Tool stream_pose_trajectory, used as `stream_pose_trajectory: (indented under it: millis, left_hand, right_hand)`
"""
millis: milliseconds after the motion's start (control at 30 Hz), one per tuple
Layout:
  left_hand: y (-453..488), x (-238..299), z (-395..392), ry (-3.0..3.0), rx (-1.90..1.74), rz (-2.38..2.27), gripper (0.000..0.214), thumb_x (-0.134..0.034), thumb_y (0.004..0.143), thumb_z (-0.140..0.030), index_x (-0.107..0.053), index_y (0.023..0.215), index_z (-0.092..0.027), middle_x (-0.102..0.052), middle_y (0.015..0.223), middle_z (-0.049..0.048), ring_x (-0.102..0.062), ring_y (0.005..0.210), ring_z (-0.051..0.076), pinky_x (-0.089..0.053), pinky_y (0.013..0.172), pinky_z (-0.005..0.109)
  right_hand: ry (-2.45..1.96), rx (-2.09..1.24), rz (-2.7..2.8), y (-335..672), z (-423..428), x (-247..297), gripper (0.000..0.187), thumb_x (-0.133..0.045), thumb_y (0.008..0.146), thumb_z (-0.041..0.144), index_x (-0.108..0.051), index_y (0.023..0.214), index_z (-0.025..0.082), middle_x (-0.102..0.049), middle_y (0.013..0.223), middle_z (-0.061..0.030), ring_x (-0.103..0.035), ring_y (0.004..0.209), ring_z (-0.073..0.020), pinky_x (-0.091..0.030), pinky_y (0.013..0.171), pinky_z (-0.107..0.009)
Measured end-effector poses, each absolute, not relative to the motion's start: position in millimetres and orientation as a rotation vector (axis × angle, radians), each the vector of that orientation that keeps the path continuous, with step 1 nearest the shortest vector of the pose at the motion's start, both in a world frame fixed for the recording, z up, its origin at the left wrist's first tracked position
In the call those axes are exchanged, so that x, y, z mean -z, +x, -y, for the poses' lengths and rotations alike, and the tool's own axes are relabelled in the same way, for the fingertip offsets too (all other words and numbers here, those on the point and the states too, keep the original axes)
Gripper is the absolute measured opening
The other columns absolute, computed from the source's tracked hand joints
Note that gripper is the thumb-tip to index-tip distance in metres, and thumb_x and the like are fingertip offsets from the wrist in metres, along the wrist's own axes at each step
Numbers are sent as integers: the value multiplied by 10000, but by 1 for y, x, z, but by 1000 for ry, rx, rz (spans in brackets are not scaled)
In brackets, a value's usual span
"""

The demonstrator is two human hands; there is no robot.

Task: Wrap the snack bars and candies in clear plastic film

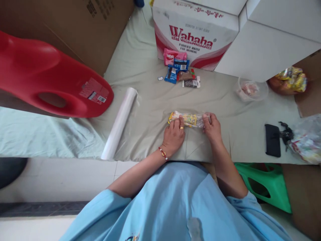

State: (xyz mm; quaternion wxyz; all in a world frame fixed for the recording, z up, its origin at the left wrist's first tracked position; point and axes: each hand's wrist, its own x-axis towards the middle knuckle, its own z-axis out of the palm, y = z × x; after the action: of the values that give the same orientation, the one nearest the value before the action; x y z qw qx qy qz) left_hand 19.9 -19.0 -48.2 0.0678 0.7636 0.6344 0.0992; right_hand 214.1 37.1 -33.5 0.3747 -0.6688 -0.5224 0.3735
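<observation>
A small clear plastic bag with yellow snack packets inside [188,119] lies on the grey-green cloth [147,110] in front of me. My left hand [174,135] presses on its left end, fingers curled over it; a ring and a bead bracelet show. My right hand [212,127] pinches the bag's right end. A white roll of plastic bags [120,122] lies to the left of my hands.
A pile of small snack packets [181,69] sits before a Wahaha carton [194,31]. Also here: a red plastic stool [47,77] on its side at left, a clear tub [251,89], a black phone [273,140] with keys, a bag of sweets [307,140] and a green stool [265,182].
</observation>
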Motion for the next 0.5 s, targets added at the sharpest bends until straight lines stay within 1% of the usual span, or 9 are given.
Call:
stream_pose_trajectory:
  millis: [67,133,167,233,333,400,500]
  left_hand:
    - [20,48,19,2309,-291,-1916,654,-441,1020,-187,-316,1651,-67,-618,1395,237,-630,1208,307,-561,887,387]
    - [21,48,19,2331,-283,-1908,628,-420,1035,-184,-329,1642,-53,-624,1386,237,-633,1199,304,-562,859,378]
    - [21,47,19,2340,-283,-1898,615,-404,1042,-176,-334,1639,-45,-630,1373,237,-637,1187,302,-563,841,376]
    - [22,45,19,2342,-287,-1874,594,-369,1052,-156,-343,1634,-36,-654,1315,230,-647,1151,300,-563,797,372]
    - [23,40,16,2297,-319,-1845,567,-355,1058,-146,-390,1617,-64,-679,1236,208,-655,1124,300,-562,774,369]
    - [23,40,14,2254,-357,-1818,528,-376,1055,-157,-467,1571,-95,-683,1236,198,-653,1146,306,-566,813,380]
    - [21,44,11,2173,-446,-1774,476,-391,1037,-153,-553,1482,-109,-673,1290,197,-633,1223,318,-553,955,432]
  right_hand:
    - [-1673,-930,1401,210,-37,31,499,-679,841,689,-669,943,200,-590,736,16,-506,651,-150,-424,622,-280]
    - [-1645,-851,1465,204,-37,26,441,-633,901,637,-665,836,202,-561,692,21,-489,648,-146,-403,627,-278]
    - [-1640,-793,1511,200,-38,24,426,-599,938,606,-671,819,204,-558,680,19,-489,645,-149,-400,632,-282]
    - [-1635,-666,1660,189,-39,17,384,-556,984,539,-703,853,208,-612,709,-4,-532,671,-168,-423,670,-299]
    - [-1635,-525,1969,165,-45,7,313,-515,1007,409,-736,919,206,-721,880,-79,-630,822,-222,-469,775,-331]
    - [-1681,-473,2130,147,-51,1,295,-498,1010,342,-742,935,194,-733,963,-118,-647,886,-249,-477,801,-345]
    - [-1738,-460,2274,127,-58,-5,324,-453,1032,277,-753,973,168,-713,990,-137,-638,860,-248,-475,777,-344]
